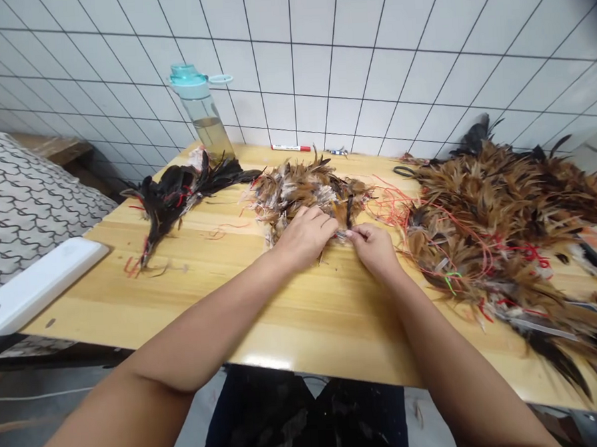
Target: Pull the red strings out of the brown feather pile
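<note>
On the wooden table in front of me lies a loose pile of brown and whitish feathers (pixel 296 187). My left hand (pixel 306 236) rests palm down over the pile's near edge, its fingers curled together onto the feathers. Just to the right, my right hand (pixel 376 247) pinches a small feather between thumb and forefinger, close to the left fingertips. The feather's lower end is mostly hidden by the fingers. A dark feather (pixel 349 209) stands up from the pile just above the two hands.
Black feathers (pixel 164 200) tied with red lie at left, below a water bottle (pixel 205 118). Large brown feather bundles (pixel 497 193) cover the right side, with red string (pixel 395 205) beside them. A red marker (pixel 290 148) lies by the tiled wall. A white device (pixel 41 283) sits at the left edge.
</note>
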`<state>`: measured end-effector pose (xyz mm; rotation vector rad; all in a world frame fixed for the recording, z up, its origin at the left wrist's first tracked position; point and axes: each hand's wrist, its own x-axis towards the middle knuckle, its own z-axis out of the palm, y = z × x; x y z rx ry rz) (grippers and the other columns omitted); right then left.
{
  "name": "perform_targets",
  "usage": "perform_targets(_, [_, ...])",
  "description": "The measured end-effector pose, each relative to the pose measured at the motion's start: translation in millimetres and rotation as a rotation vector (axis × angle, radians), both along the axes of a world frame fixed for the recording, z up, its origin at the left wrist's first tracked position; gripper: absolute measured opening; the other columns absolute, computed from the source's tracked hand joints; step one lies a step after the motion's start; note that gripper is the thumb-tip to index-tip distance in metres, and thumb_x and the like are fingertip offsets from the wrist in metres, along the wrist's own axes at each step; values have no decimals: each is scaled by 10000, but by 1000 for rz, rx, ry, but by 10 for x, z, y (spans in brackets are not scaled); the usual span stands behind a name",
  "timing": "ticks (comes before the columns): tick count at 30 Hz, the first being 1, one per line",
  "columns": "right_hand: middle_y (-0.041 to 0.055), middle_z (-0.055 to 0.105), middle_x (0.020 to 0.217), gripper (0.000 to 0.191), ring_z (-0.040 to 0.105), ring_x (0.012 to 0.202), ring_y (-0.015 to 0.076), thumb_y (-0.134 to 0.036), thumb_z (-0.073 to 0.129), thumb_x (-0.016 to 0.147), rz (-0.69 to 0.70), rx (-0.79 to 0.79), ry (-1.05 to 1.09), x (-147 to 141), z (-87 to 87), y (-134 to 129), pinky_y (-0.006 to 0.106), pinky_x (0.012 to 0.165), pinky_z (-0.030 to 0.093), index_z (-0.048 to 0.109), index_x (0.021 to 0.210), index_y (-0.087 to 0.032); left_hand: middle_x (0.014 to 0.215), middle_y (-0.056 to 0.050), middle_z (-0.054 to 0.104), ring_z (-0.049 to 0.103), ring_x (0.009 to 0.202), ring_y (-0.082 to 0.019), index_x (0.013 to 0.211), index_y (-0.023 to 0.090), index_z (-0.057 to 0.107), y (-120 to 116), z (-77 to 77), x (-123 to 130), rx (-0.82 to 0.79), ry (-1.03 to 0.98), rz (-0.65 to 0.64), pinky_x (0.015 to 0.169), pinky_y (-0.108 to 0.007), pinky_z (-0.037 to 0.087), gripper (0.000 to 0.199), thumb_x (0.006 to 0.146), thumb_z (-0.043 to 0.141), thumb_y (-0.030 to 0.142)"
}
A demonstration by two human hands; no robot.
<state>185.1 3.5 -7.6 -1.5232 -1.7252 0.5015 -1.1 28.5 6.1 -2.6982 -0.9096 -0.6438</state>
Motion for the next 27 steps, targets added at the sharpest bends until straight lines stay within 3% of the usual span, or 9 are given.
perform_targets(9, [39, 617, 662, 212, 544, 668, 179, -289, 538, 794, 18, 16, -42, -38, 70, -36, 297, 652, 385, 644, 636, -198, 914, -95, 612, 466, 963, -238, 946, 174, 603, 4, 17, 20, -75, -30, -55, 831, -380, 334, 191, 938, 420, 229])
perform_targets(15, [23, 604, 619, 223, 489, 588, 154, -324, 538, 787, -140, 28, 32, 96, 103, 9, 281, 586, 354, 688, 712, -176, 1018, -81, 631, 469, 994, -207, 983, 180, 646, 24, 8, -12, -187, -202, -93, 889, -344, 388, 260, 899, 407, 121])
perform_targets(19, [2, 543, 550, 249, 440, 529, 142, -344, 539, 780, -248, 2, 64, 182, 120, 44, 278, 542, 312, 700, 735, -160, 1039, -87, 632, 472, 1009, -215, 995, 169, 657, -17, 33, -7, -167, -320, -126, 932, -371, 396, 231, 882, 456, 159])
perform_targets(27, [5, 536, 544, 263, 421, 534, 148, -356, 519, 795, -258, 6, -10, 166, 128, 24, 281, 548, 285, 700, 737, -174, 1040, -88, 628, 470, 1035, -228, 989, 186, 679, -88, 59, 22, -164, -322, -185, 961, -411, 380, 213, 870, 505, 220])
